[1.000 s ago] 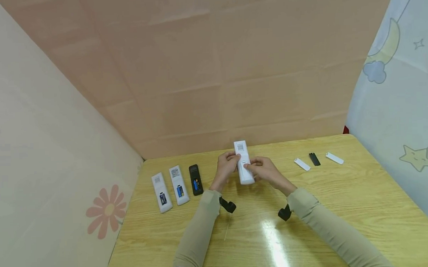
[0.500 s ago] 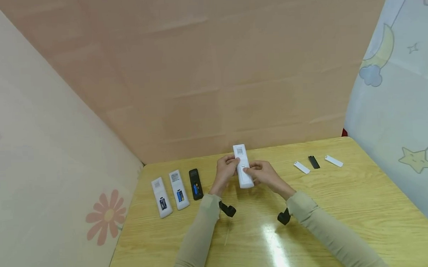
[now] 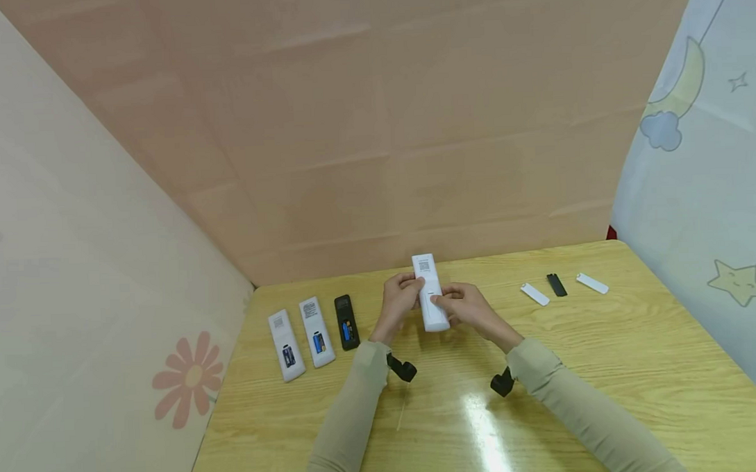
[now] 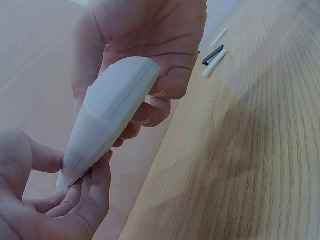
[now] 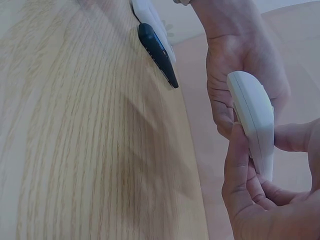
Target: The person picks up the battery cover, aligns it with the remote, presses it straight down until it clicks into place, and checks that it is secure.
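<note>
A white remote control [image 3: 426,272] is held up over the table between both hands, its back with a printed code facing the head camera. My left hand [image 3: 400,301] grips its left edge, thumb on the back. On the other side my right hand [image 3: 471,308] holds the lower part, thumb pressing on the battery cover area and fingers beneath. The left wrist view shows the remote's rounded end [image 4: 127,80] with fingers around both sides. In the right wrist view the remote [image 5: 252,110] is tilted, clear above the tabletop.
On the left lie two white remotes [image 3: 286,345] and a black remote [image 3: 346,322], backs up, with batteries showing in their open compartments. At the right lie a black battery cover [image 3: 556,284] and two white ones [image 3: 535,294]. All rest on the wooden table [image 3: 583,368].
Both hands keep hold of the remote. The right thumb has moved slightly down along its back, and the seam of the battery cover shows less strongly than a second ago.
</note>
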A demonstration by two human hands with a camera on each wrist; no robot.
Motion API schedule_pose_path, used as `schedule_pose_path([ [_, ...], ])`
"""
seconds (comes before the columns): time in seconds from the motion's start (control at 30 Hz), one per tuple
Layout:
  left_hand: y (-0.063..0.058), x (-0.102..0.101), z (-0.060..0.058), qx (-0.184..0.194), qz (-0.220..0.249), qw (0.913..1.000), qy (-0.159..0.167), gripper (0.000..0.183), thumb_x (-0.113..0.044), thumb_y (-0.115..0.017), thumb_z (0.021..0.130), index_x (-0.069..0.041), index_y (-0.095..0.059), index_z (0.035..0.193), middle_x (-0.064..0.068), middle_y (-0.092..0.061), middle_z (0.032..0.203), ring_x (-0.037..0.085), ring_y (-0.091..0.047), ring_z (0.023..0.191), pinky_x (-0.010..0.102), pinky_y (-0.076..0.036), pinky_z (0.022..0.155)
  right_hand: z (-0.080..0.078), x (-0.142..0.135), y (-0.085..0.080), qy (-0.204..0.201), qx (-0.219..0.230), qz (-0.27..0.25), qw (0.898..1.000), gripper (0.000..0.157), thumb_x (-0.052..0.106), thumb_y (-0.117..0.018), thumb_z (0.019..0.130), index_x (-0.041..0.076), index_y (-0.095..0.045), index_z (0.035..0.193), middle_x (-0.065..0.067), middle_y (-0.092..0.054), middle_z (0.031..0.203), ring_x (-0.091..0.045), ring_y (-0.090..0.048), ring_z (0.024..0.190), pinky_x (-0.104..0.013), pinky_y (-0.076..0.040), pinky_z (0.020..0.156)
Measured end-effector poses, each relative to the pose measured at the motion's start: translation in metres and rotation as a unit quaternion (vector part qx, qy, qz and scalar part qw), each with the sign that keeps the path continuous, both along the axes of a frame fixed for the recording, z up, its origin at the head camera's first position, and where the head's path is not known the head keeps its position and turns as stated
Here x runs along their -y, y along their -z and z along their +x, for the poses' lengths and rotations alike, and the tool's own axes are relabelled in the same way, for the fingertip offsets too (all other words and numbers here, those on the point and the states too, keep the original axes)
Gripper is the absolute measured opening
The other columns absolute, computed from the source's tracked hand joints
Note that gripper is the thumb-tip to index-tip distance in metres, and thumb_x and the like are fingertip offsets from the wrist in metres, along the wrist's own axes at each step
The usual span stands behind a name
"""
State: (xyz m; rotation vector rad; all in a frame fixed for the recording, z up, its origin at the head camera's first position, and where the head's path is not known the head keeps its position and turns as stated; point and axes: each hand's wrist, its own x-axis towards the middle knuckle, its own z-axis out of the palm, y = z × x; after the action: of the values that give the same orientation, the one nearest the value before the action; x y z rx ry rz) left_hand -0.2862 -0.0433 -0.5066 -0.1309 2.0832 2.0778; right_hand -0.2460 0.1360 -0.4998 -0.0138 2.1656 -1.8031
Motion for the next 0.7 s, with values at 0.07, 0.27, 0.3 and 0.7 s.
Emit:
schedule_pose_path([
  [0.07, 0.000, 0.000, 0.000, 0.000, 0.000, 1.0000, 0.001, 0.034, -0.029, -0.067, 0.098, -0.008, -0.064, 0.124, 0.007, -0.070, 0.106, 0.022, -0.071, 0.091, 0.050, -0.057, 0.086, 0.000, 0.000, 0.000, 0.000, 0.000, 0.002, 1.000, 0.048, 0.036, -0.065, 0.098, 0.000, -0.057, 0.130, -0.019, -0.066, 0.114, -0.027, -0.069, 0.087, -0.057, -0.056, 0.084],
  [0.27, 0.001, 0.002, 0.002, -0.007, 0.006, 0.9999, 0.007, 0.034, -0.029, -0.066, 0.098, -0.009, -0.064, 0.125, 0.006, -0.070, 0.107, 0.022, -0.070, 0.093, 0.051, -0.057, 0.087, 0.000, 0.001, -0.001, -0.002, -0.002, -0.003, 1.000, 0.046, 0.034, -0.065, 0.098, 0.000, -0.057, 0.128, -0.019, -0.066, 0.114, -0.027, -0.069, 0.087, -0.057, -0.056, 0.083],
  [0.3, 0.001, 0.002, 0.002, -0.007, 0.007, 0.9999, 0.007, 0.034, -0.029, -0.066, 0.098, -0.009, -0.064, 0.124, 0.006, -0.070, 0.107, 0.022, -0.070, 0.093, 0.050, -0.057, 0.087, 0.000, 0.002, -0.001, -0.003, -0.002, -0.004, 1.000, 0.045, 0.033, -0.065, 0.098, 0.000, -0.057, 0.128, -0.020, -0.065, 0.114, -0.027, -0.069, 0.087, -0.056, -0.056, 0.083],
  [0.7, -0.006, 0.007, -0.001, 0.005, -0.024, 0.9995, -0.017, 0.038, -0.031, -0.067, 0.097, -0.008, -0.063, 0.127, 0.004, -0.070, 0.108, 0.020, -0.069, 0.089, 0.056, -0.054, 0.088, 0.005, 0.012, -0.001, 0.004, -0.017, -0.025, 1.000, 0.055, 0.034, -0.066, 0.098, -0.005, -0.052, 0.134, -0.023, -0.062, 0.120, -0.027, -0.069, 0.091, -0.046, -0.060, 0.080],
])
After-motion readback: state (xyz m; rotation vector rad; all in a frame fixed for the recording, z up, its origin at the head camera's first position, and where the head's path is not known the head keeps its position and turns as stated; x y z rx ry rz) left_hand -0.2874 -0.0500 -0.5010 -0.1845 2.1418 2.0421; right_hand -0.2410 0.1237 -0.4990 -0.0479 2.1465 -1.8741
